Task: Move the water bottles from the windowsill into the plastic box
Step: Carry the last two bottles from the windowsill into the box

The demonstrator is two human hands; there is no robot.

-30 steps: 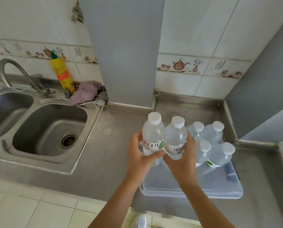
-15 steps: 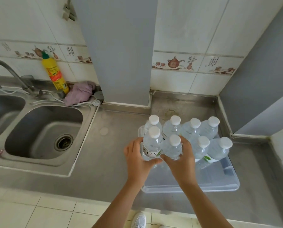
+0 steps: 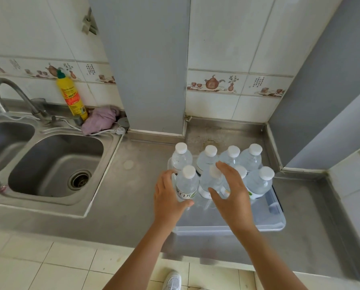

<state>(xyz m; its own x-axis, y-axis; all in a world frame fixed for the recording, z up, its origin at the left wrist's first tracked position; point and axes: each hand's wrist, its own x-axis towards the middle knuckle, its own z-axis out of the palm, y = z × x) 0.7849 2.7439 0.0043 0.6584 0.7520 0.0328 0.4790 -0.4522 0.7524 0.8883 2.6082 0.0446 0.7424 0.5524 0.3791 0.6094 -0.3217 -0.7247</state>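
Several clear water bottles with white caps stand upright in two rows inside the clear plastic box (image 3: 269,223) on the steel counter. My left hand (image 3: 167,198) curls round the front-left bottle (image 3: 186,184), thumb across its front below the label, fingers on its left side. My right hand (image 3: 234,195) hovers open with spread fingers just in front of the neighbouring front bottle (image 3: 208,183), holding nothing. Its fingers partly hide that bottle's cap and the bottle behind it.
A steel double sink (image 3: 53,164) with a curved tap (image 3: 7,91) lies to the left. A yellow detergent bottle (image 3: 70,97) and a purple cloth (image 3: 100,120) sit behind it. A grey pillar (image 3: 145,70) rises behind the box; a grey wall closes the right.
Both bottles came down from above the box into its front row. My right hand has let go of its bottle and opened; my left hand stays on its bottle.
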